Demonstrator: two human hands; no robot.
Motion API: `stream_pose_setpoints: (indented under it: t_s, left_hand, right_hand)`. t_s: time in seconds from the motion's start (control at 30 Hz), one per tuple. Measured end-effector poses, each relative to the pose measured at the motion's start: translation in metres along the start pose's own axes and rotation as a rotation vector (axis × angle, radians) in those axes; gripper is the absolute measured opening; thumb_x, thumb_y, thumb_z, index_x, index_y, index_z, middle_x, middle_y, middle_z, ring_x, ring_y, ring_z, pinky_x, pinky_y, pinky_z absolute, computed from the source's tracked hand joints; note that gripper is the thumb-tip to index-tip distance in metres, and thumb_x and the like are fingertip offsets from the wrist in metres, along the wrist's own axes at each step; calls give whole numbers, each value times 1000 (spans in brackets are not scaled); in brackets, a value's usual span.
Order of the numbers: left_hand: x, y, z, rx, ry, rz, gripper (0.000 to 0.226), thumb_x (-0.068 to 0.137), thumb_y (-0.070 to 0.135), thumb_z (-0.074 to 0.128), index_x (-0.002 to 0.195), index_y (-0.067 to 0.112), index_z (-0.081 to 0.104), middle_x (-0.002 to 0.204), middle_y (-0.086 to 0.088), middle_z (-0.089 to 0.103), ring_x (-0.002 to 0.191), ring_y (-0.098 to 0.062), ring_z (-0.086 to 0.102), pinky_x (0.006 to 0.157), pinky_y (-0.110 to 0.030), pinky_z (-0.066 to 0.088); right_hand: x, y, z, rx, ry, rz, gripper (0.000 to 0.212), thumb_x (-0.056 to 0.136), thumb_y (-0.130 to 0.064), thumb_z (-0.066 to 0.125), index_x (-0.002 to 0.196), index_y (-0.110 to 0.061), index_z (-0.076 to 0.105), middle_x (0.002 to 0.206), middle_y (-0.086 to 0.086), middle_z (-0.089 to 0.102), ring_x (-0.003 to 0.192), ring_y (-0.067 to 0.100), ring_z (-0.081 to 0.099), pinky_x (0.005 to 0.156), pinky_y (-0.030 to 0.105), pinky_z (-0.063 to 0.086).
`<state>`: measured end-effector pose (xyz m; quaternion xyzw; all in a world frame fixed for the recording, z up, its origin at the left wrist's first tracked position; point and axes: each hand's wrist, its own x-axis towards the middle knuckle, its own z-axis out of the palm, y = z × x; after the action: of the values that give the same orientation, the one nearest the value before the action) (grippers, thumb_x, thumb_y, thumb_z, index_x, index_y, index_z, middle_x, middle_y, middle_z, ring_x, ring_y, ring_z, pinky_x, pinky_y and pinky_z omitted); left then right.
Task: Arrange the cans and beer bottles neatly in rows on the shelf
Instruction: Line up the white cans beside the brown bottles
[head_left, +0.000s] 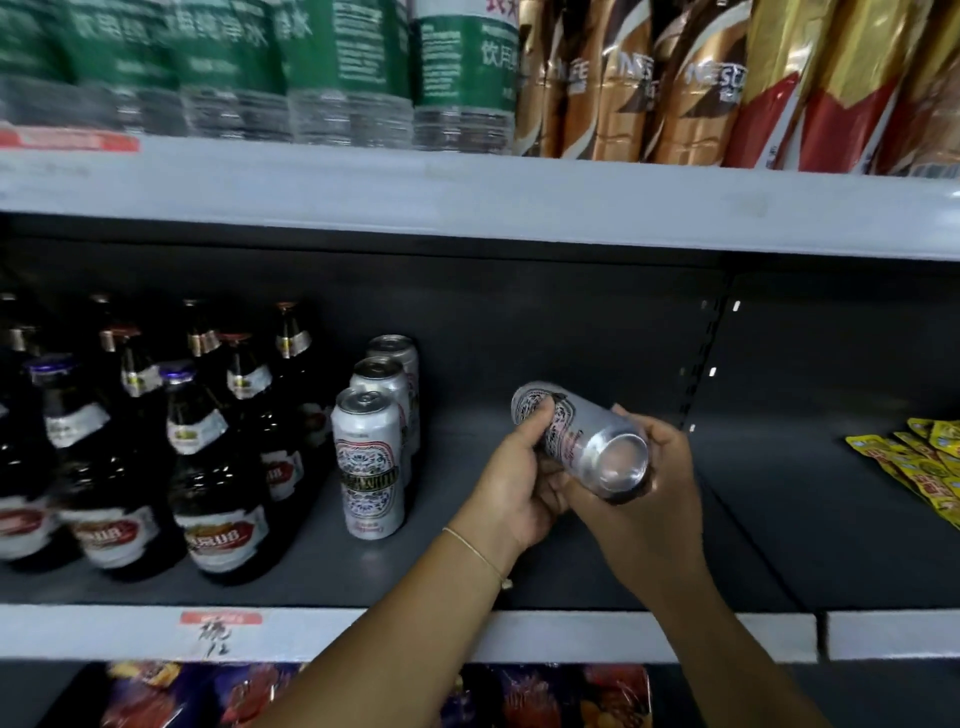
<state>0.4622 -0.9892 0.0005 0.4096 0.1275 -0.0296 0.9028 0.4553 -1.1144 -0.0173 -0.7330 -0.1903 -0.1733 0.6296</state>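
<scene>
A silver beer can (587, 436) lies tipped on its side in the air above the dark shelf (519, 582), its base toward me. My left hand (511, 483) grips it from the left, thumb on the can's far end. My right hand (649, 499) holds it from below and from the right. Three matching cans (370, 457) stand upright in a line running front to back, left of my hands. Dark brown beer bottles (218, 467) stand in rows at the shelf's left end.
Bare shelf floor lies between the standing cans and an upright post (701, 358). Yellow snack packets (919, 467) lie at the far right. Water bottles (311, 67) and coffee bottles (649, 83) fill the shelf above. Snack bags (363, 696) sit below.
</scene>
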Motion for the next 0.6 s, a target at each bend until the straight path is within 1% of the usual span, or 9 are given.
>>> stream_pose_setpoints:
  t_s: [0.1, 0.17, 0.23, 0.3, 0.37, 0.43, 0.5, 0.53, 0.6]
  left_hand:
    - [-11, 8, -11, 79, -1, 84, 62, 77, 45, 74, 121, 3, 62, 113, -17, 70, 111, -34, 63, 104, -47, 45]
    - [-18, 13, -19, 124, -4, 180, 66, 68, 38, 79, 122, 5, 58, 112, -16, 70, 105, -33, 66, 100, -51, 46]
    - [-26, 17, -28, 159, -11, 265, 59, 67, 26, 81, 118, 9, 57, 111, -14, 71, 104, -31, 67, 98, -51, 49]
    - [-36, 21, -34, 213, -28, 332, 54, 73, 13, 81, 120, 12, 56, 109, -11, 71, 101, -26, 69, 92, -41, 55]
    - [-44, 25, -40, 287, -50, 400, 58, 77, 4, 77, 128, 12, 51, 107, -11, 72, 95, -19, 70, 78, -28, 57]
    - [-53, 30, -46, 355, -73, 460, 66, 76, -1, 76, 133, 12, 47, 108, -12, 71, 95, -18, 70, 75, -25, 56]
    - [-63, 37, -54, 398, -80, 512, 72, 74, -4, 77, 135, 13, 45, 109, -12, 71, 94, -14, 70, 76, -25, 56]
    - [-68, 40, -57, 416, -77, 535, 73, 73, -5, 78, 135, 14, 45, 109, -10, 71, 93, -13, 70, 75, -24, 56]
    - [-77, 47, -65, 444, -60, 577, 76, 70, -4, 81, 135, 16, 46, 108, -7, 71, 92, -12, 70, 77, -25, 56]
  right_hand:
    - [-17, -11, 10, 9, 9, 56, 76, 61, -13, 92, 122, -27, 50, 104, -17, 65, 90, -1, 66, 72, 20, 56]
    - [-27, -18, 17, 14, -2, 91, 70, 64, -18, 91, 119, -31, 50, 101, -16, 66, 87, -4, 66, 69, 17, 54]
    - [-35, -26, 22, 19, -38, 117, 63, 67, -17, 88, 116, -35, 52, 98, -18, 67, 86, -4, 66, 66, 15, 53]
    - [-40, -32, 28, 39, -72, 129, 58, 69, -11, 85, 112, -37, 55, 95, -22, 69, 84, -1, 67, 64, 14, 53]
    - [-45, -35, 34, 65, -96, 140, 58, 70, -6, 84, 113, -33, 58, 94, -21, 70, 83, 2, 69, 65, 14, 54]
    - [-49, -39, 42, 90, -120, 153, 61, 68, -4, 86, 116, -28, 58, 95, -16, 72, 84, 5, 71, 68, 20, 57]
    - [-54, -41, 50, 107, -148, 167, 64, 66, -4, 88, 117, -27, 57, 99, -11, 73, 88, 10, 72, 74, 31, 61]
    - [-56, -43, 55, 115, -166, 168, 65, 65, -4, 88, 118, -27, 57, 101, -8, 74, 90, 12, 72, 78, 36, 61]
    - [-61, -47, 64, 129, -200, 168, 66, 66, -4, 88, 119, -27, 57, 104, -6, 74, 93, 15, 72, 82, 41, 60]
